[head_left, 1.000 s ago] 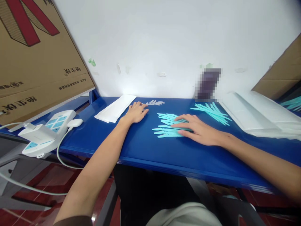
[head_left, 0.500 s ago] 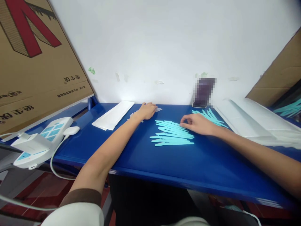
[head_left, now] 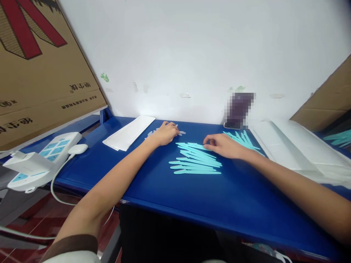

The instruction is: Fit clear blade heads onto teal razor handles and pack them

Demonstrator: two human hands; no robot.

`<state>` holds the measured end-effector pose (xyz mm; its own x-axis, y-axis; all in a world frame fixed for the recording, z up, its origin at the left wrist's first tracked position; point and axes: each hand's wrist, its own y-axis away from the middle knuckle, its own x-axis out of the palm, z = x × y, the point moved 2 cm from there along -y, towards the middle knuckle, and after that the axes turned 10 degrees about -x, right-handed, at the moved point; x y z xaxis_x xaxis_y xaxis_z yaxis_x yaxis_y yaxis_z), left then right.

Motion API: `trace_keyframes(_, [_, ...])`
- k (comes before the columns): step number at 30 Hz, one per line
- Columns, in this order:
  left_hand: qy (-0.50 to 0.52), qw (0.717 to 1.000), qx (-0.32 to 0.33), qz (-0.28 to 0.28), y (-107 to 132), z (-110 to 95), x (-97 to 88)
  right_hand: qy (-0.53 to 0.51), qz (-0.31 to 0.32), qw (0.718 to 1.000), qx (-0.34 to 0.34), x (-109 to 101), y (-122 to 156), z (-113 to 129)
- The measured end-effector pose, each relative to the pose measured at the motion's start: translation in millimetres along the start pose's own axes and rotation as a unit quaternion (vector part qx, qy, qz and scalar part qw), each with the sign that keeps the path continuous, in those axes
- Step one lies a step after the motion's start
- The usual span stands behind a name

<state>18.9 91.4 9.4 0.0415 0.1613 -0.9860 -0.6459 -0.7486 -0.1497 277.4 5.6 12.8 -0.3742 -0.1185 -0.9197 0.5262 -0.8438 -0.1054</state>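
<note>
My left hand [head_left: 166, 133] reaches to the back of the blue table, palm down. Its fingers are bent and slightly apart over small translucent plastic pieces [head_left: 181, 133], and its fingertips are partly hidden. Slim turquoise plastic sticks [head_left: 196, 162] with narrowed ends lie side by side in a loose row at the middle. At the row's upper right end my right hand [head_left: 218, 145] has thumb and forefinger closed on the end of one stick. Behind that hand a second bunch of turquoise sticks [head_left: 243, 138] is fanned out.
A flat white packet [head_left: 130, 132] lies at the back left. White sheets [head_left: 285, 146] cover the right side. A phone [head_left: 238, 109] leans on the wall. On the left are a power strip [head_left: 59, 146] with a charger and cable, and a large cardboard box [head_left: 49, 76].
My left hand has drawn slightly back toward me, its fingers more bent over the translucent pieces. My right hand stays at the end of the stick row. The whole view has shifted a little.
</note>
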Motion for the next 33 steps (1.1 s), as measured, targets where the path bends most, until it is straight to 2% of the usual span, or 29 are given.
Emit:
trace_keyframes(7, [0.033, 0.999, -0.015, -0.007, 19, 4, -8.6, -0.012, 0.01, 1.0, -0.015, 1, -14, 0])
trace_keyframes(15, [0.144, 0.989, -0.033, -0.018, 21, 3, -6.3, -0.005, -0.036, 0.999, -0.01, 9, -25, -11])
trace_keyframes(24, [0.169, 0.984, -0.053, -0.032, 22, -2, -0.2, -0.019, -0.105, 0.994, 0.021, 24, -16, -12])
trace_keyframes(33, [0.165, 0.984, -0.057, -0.024, 21, -8, 5.0, -0.036, -0.108, 0.993, -0.024, 23, -15, -10])
